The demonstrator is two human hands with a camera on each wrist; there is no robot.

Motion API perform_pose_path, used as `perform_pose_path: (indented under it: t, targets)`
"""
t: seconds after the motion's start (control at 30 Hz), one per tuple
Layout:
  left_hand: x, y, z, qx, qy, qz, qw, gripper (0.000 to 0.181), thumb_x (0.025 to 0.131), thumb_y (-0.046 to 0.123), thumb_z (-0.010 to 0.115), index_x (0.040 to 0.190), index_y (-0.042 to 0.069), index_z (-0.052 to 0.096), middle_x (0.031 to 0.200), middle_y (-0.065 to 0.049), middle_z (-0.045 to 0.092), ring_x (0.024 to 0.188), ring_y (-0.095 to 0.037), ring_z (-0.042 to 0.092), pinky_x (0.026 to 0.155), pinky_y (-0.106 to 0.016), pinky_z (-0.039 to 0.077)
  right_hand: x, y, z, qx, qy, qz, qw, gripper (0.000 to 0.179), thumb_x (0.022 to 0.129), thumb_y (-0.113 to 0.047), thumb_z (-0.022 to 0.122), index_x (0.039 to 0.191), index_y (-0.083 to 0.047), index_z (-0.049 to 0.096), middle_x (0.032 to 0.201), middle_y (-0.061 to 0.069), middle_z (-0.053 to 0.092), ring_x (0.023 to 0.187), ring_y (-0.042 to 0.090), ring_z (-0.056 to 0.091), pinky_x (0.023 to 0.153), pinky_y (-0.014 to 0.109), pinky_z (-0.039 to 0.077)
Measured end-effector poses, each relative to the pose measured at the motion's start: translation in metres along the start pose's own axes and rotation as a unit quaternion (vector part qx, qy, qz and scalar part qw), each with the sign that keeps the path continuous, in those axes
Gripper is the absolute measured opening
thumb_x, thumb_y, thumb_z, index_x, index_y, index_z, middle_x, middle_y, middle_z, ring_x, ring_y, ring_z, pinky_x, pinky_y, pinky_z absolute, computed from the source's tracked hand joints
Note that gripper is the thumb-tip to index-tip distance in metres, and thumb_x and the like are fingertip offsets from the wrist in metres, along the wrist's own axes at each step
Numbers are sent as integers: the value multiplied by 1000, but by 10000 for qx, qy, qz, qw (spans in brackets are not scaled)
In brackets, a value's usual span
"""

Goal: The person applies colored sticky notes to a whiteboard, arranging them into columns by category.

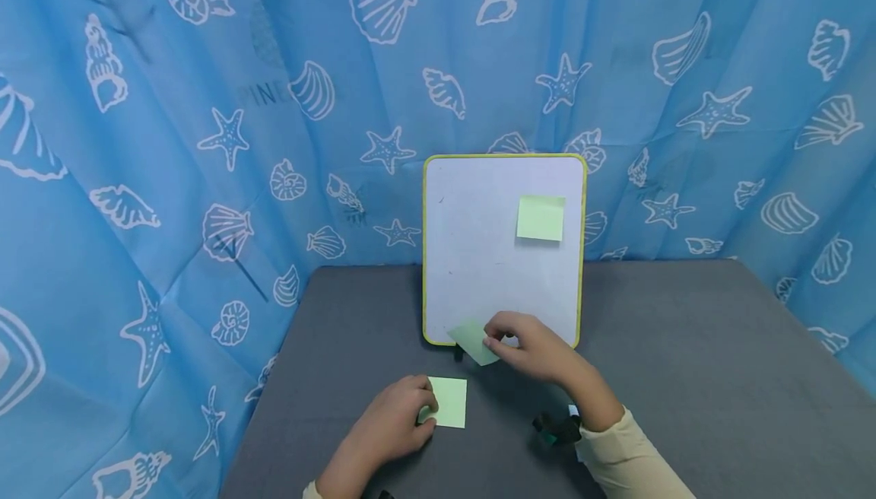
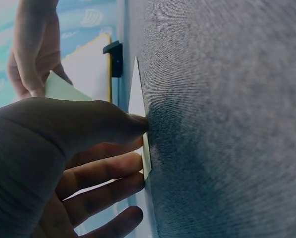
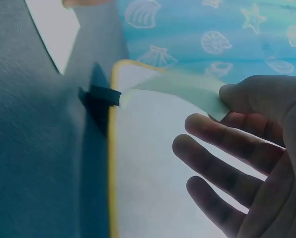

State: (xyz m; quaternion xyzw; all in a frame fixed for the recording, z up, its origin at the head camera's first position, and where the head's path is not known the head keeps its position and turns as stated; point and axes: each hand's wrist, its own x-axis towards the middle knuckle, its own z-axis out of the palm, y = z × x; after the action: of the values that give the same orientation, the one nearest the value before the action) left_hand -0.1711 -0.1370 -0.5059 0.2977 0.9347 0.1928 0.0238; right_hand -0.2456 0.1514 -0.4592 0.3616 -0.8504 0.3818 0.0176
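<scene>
My right hand pinches a pale green sticky note by one side, between thumb and index finger. In the right wrist view that note bends in front of the whiteboard, and the other fingers spread apart from it. A light green sticky note pad lies on the table, and my left hand grips its left side. The left wrist view has the thumb on the pad's near edge and fingertips at its far side. Another green sticky note sticks to the whiteboard at upper right.
The yellow-framed whiteboard stands upright at the back of the grey table, with a black clip-like foot at its lower edge. A blue curtain with white seashells and starfish hangs behind. A dark wrist device sits by the right sleeve.
</scene>
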Motion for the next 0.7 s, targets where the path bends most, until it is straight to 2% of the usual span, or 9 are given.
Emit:
perform_pose_path:
  t: [0.13, 0.37, 0.6, 0.7]
  targets:
    - [4, -1, 1, 86, -128, -78, 9999, 9, 92, 20, 83, 101, 19, 82, 99, 9, 65, 87, -7, 61, 77, -27, 56, -3, 1, -12, -54, 300, -82, 9995, 8, 104, -10, 69, 102, -15, 76, 96, -9, 70, 87, 4, 63, 79, 40, 60]
    - [8, 0, -1, 182, -280, -189, 9993, 8, 90, 21, 83, 98, 19, 82, 96, 9, 65, 85, -6, 60, 76, -29, 57, -9, 5, -26, -193, 849, -259, 9959, 9, 102, -8, 71, 103, -14, 77, 99, -6, 73, 86, 4, 64, 75, 39, 59]
    - [10, 1, -2, 221, -333, -183, 9990, 8, 91, 21, 83, 98, 19, 82, 96, 9, 65, 83, -5, 59, 75, -28, 57, -11, 3, -36, -421, 1191, -115, 9919, 6, 101, -10, 73, 100, -13, 78, 97, -5, 74, 85, 4, 64, 76, 37, 61]
    - [11, 3, -3, 234, -386, -226, 9987, 8, 90, 21, 83, 98, 19, 82, 96, 9, 65, 83, -5, 59, 75, -29, 56, -12, 5, -41, -618, 1400, -263, 9879, 7, 99, -8, 74, 98, -13, 78, 96, -4, 74, 84, 4, 64, 75, 36, 60]
